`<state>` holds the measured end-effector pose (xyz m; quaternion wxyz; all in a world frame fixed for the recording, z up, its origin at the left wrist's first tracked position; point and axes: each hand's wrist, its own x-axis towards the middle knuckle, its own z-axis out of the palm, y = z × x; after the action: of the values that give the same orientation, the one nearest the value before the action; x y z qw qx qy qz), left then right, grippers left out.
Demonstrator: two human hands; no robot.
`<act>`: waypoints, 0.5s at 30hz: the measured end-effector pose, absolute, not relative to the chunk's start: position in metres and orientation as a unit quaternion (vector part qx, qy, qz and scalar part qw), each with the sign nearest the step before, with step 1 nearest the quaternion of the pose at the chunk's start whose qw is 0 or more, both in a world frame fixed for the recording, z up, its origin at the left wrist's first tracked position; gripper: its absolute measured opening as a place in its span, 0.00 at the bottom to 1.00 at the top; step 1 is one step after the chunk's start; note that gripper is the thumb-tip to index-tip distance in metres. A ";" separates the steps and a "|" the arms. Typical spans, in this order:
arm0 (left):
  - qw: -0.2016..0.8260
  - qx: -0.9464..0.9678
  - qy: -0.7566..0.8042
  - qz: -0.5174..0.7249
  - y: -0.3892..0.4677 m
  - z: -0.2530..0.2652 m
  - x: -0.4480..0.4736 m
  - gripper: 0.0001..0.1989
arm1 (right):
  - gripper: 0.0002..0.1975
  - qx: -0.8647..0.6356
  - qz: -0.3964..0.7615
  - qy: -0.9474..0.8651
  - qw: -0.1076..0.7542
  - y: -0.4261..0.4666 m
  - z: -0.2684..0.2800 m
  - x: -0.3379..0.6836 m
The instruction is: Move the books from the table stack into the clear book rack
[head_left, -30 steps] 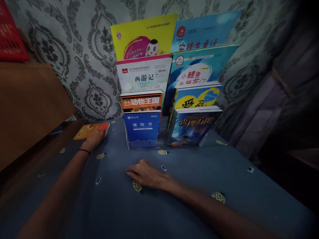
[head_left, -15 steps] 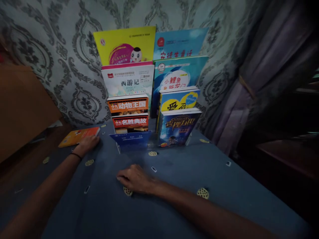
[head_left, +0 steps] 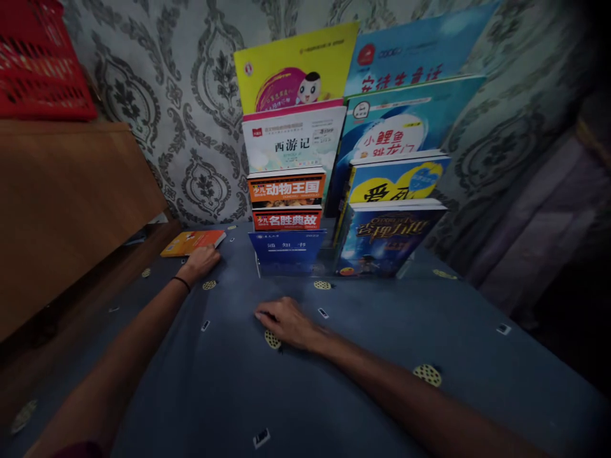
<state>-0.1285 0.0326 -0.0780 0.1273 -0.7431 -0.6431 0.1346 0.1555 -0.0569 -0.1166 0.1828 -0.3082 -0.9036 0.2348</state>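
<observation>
On the left of the blue tablecloth (head_left: 229,388) an orange book (head_left: 184,243) lies flat. My left hand (head_left: 203,262), with a dark band on its wrist, is closed at that book's near right edge; its fingertips are partly hidden. My right hand (head_left: 289,323) rests on the cloth in a loose fist, thumb against the curled fingers, with nothing visible in it. Beyond it, a clear stand (head_left: 258,266) carries upright books in two columns. A dark blue booklet (head_left: 287,251) is at the front left, and a dark blue fantasy book (head_left: 389,238) at the front right.
Behind the front row stand an orange book (head_left: 286,189), a white book (head_left: 293,137), a yellow book (head_left: 296,57) and teal ones (head_left: 420,114). Patterned wall (head_left: 205,172) backs the table. A wooden cabinet (head_left: 71,203) with a red basket (head_left: 42,70) is left; a curtain (head_left: 529,229) hangs right.
The view has turned left, so the books and hands appear farther right and the red basket shows. The front blue booklet looks more upright. Both hands keep nearly the same places on the table.
</observation>
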 end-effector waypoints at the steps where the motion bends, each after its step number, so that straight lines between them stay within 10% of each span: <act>1: 0.128 -0.743 -0.642 0.138 0.029 -0.077 -0.129 0.20 | 0.11 -0.307 0.237 -0.904 0.182 -0.057 -0.116 0.155; 15: 0.170 -0.832 -0.515 0.117 -0.173 -0.100 -0.121 0.18 | 0.16 -0.324 0.271 -0.850 0.315 -0.060 -0.123 0.158</act>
<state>-0.1207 -0.1727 -0.0995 0.1704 -0.8321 -0.5146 0.1169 0.1576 -0.0600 -0.1228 0.3148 -0.3240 -0.8501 0.2707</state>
